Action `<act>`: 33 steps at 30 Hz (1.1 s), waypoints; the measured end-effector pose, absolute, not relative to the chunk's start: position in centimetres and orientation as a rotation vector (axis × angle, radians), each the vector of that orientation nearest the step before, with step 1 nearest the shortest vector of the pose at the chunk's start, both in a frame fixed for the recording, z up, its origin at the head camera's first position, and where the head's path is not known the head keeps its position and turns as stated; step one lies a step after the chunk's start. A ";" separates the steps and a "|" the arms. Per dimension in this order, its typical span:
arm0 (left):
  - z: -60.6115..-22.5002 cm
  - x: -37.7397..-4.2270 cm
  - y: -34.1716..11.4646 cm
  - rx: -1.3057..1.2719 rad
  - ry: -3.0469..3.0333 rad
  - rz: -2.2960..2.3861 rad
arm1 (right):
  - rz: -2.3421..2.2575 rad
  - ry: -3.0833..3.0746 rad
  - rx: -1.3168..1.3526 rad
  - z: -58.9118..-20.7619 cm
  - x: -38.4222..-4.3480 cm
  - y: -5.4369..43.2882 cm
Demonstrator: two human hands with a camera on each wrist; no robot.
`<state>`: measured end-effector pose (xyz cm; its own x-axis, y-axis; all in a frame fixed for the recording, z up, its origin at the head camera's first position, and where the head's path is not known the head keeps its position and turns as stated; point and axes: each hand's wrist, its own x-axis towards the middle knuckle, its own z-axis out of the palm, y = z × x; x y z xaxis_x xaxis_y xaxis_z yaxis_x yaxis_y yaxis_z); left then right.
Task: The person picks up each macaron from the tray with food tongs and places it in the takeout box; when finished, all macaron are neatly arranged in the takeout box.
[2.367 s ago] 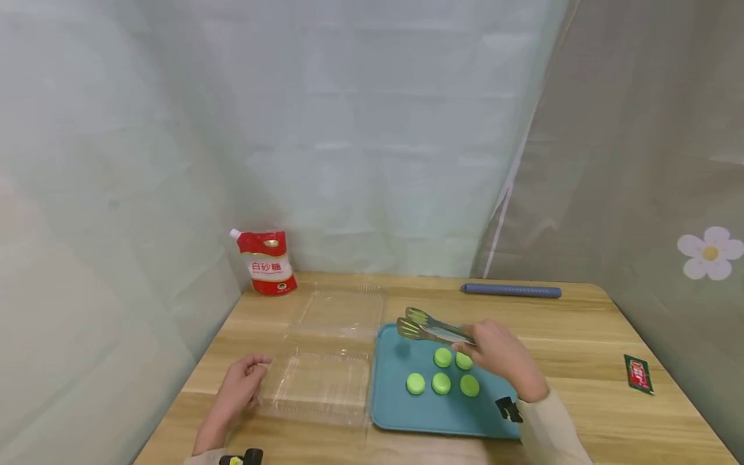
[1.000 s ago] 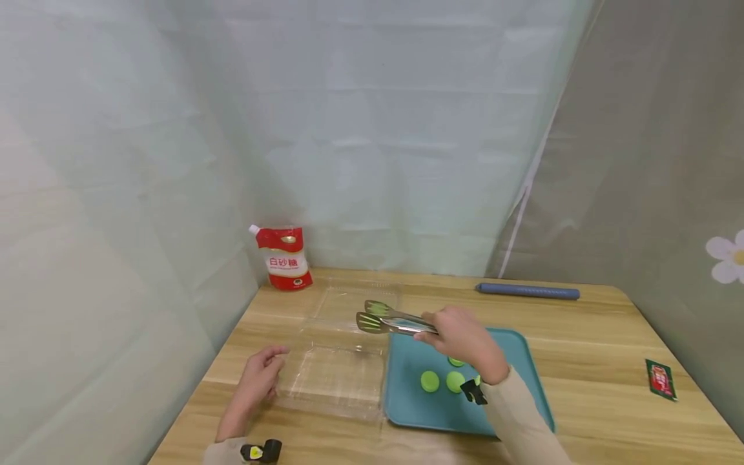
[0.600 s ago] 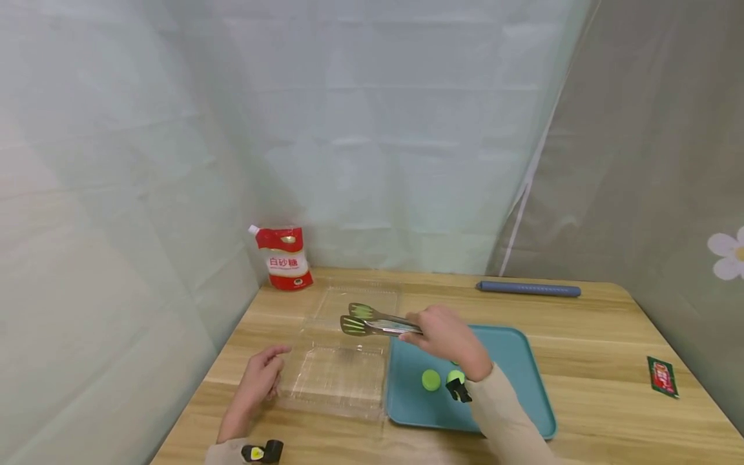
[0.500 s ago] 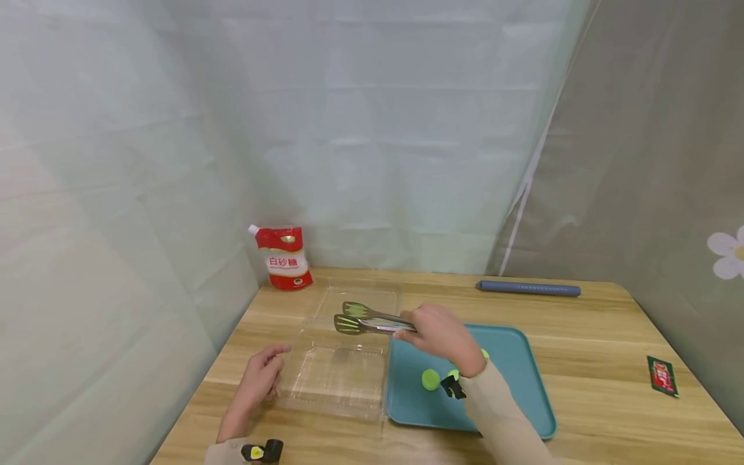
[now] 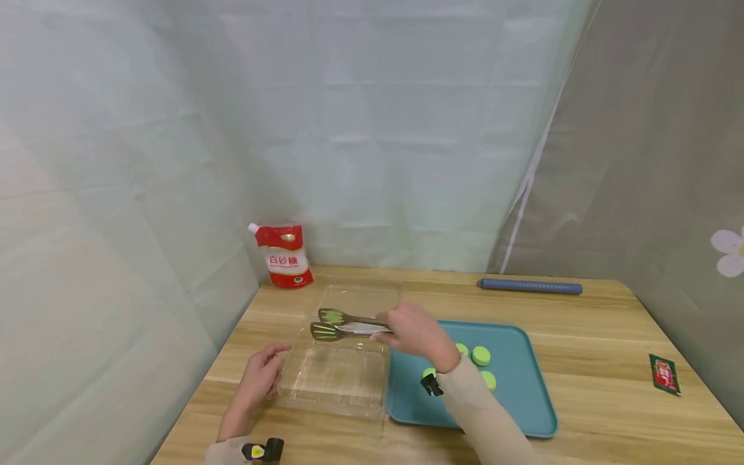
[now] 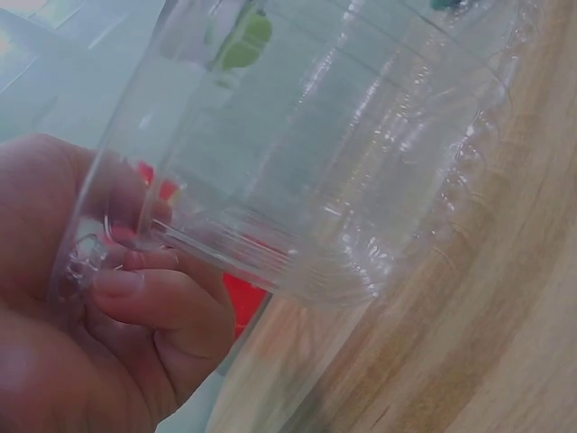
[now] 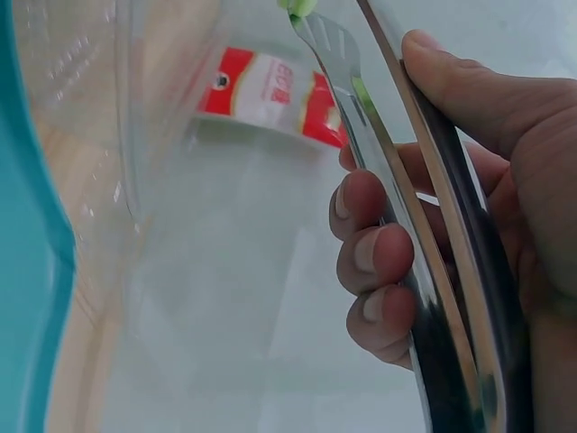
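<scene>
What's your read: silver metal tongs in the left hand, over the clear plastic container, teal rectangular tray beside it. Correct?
Wrong hand: the head view shows the tongs in the right hand. They are over the container, with the tray beside it.

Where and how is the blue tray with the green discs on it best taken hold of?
Probably by the raised rim midway along the right edge of the blue tray, coming from the right and pinching across it: the table leaves room there. The left edge lies close beside the clear container, and the right sleeve crosses the near edge.
</scene>
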<state>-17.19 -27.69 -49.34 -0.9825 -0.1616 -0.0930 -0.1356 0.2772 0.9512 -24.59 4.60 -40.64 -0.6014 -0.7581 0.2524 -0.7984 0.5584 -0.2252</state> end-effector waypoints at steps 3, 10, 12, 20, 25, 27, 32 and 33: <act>-49.3 -17.1 -27.6 0.296 -2.481 -1.867 | 0.479 -2.660 1.351 -41.1 -24.6 4.0; -49.3 -17.2 -27.6 0.295 -2.467 -1.891 | 0.475 -2.701 1.338 -42.3 -24.6 3.0; -49.4 -17.2 -27.6 0.296 -2.470 -1.880 | 0.454 -2.698 1.339 -42.7 -24.7 2.7; -49.2 -17.1 -27.5 0.304 -2.489 -1.829 | 0.338 -2.765 1.276 -43.6 -24.6 1.5; -49.2 -17.2 -27.5 0.305 -2.482 -1.842 | 0.273 -2.761 1.267 -44.1 -24.5 0.9; -49.2 -17.2 -27.5 0.302 -2.485 -1.842 | 0.242 -2.741 1.270 -44.4 -24.5 0.7; -49.2 -17.2 -27.6 0.297 -2.492 -1.836 | 0.217 -2.697 1.271 -44.9 -24.5 0.4; -49.2 -17.1 -27.6 0.298 -2.491 -1.837 | 0.219 -2.690 1.273 -45.0 -24.5 0.4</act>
<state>-17.12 -27.57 -49.20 -0.9811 -0.1724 -0.0874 -0.1345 0.2838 0.9494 -24.47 0.41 -45.01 -0.6258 -0.7529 0.2040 -0.7760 0.6275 -0.0645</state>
